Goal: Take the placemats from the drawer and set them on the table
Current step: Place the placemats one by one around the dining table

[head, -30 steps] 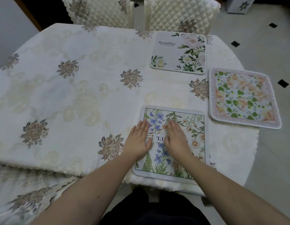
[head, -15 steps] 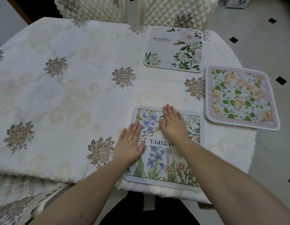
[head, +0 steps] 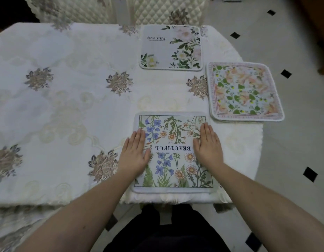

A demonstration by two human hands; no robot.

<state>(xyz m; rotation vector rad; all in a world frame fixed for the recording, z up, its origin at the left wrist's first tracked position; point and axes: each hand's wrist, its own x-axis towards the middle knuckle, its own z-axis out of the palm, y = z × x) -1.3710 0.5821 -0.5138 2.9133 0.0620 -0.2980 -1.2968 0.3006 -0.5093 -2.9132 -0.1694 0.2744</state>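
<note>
Near mat (head: 173, 153) sits flat at the table (head: 66, 110) edge closest to the person, its "BEAUTIFUL" print upside down from this view. Left hand (head: 134, 151) lies palm-down on the mat's left border, partly over the cloth; right hand (head: 208, 144) palm-down on the right side. Fingers on both are straight and pressed together, flat on the surface, gripping nothing

Two other mats are down: white-flower mat (head: 171, 47) at the far side, pink mat (head: 245, 91) on the right, its outer edge seeming to reach the table rim or slightly past it

Step in hand looks like smoothing and squaring the near mat. To do it well:
- keep palms flat, light even pressure, sweep outward from centre so no ripple gets trapped
- the cloth under it is loose and drapes off the edge, so pushing sideways likely drags it and skews the mat. Press down more than across
- near border is just beside the table edge; nudging it slightly inward gives margin
- square it against the white-flower mat opposite
- lift hands straight up when done, no drag

Drawer not in view, so can't tell if more mats remain
</note>
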